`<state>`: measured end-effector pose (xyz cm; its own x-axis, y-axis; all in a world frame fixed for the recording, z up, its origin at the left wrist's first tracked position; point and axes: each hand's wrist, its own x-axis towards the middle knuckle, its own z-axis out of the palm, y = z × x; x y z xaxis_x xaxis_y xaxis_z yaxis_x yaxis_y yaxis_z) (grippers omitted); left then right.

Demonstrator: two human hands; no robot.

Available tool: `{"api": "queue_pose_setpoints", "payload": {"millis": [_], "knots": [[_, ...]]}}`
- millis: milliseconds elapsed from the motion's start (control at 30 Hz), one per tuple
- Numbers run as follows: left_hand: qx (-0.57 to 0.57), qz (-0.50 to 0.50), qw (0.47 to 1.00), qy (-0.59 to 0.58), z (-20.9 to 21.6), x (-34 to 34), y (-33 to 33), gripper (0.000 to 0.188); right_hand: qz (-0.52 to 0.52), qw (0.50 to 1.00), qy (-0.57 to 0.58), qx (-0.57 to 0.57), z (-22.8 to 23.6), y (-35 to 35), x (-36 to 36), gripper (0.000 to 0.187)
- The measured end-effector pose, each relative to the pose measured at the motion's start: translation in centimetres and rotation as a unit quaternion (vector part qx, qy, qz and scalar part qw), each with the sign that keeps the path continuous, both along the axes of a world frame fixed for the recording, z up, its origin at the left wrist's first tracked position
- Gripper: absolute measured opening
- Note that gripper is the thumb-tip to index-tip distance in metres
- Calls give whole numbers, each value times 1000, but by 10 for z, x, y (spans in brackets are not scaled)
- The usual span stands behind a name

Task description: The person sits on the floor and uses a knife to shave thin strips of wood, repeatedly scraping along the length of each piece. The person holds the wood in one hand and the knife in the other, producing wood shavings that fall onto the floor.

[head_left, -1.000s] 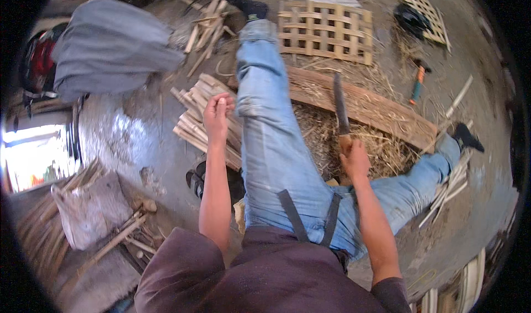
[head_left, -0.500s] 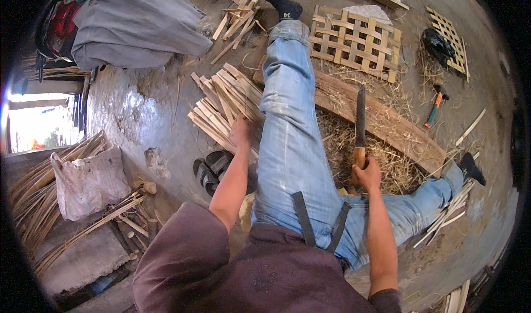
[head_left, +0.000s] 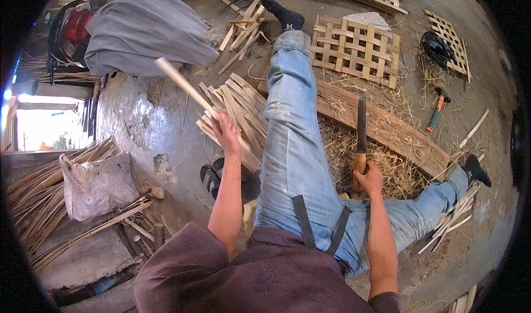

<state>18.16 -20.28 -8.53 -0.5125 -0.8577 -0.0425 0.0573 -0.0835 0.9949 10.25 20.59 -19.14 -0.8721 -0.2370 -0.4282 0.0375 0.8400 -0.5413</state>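
Note:
My left hand [head_left: 226, 133] is closed around a pale wooden strip [head_left: 185, 85], which tilts up and to the left and is slightly blurred. Beneath that hand, a fanned pile of similar strips [head_left: 238, 105] lies on the floor beside my outstretched leg. My right hand [head_left: 368, 178] grips the wooden handle of a long knife [head_left: 361, 128], its dark blade pointing away from me. Under the blade lie curly shavings [head_left: 343, 141] and a long brown plank [head_left: 387, 125].
Woven strip panels [head_left: 357, 50] lie at the far side, and a hammer [head_left: 437, 111] rests on the right. Sandals [head_left: 213, 177] sit under my left forearm. A white sack [head_left: 99, 186] and long strips are at the left, with a grey cloth [head_left: 149, 28] over something behind.
My left hand has lifted a wooden strip from the pile and raised it up and to the left. The right hand with the knife stays nearly in place.

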Motion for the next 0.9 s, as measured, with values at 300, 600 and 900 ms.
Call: {"api": "queue_pose_setpoints", "payload": {"millis": [300,600,900], "knots": [[-9,-223,962,158,70,-135,93,31,-231,947,-77,-209,12,0,5,46],[-205,-316,926,33,-5,-167,165,21,-318,901,68,-288,12,13,-14,44],[-106,-369,923,20,-19,-171,178,23,-328,900,55,-280,7,21,-22,47]]}}
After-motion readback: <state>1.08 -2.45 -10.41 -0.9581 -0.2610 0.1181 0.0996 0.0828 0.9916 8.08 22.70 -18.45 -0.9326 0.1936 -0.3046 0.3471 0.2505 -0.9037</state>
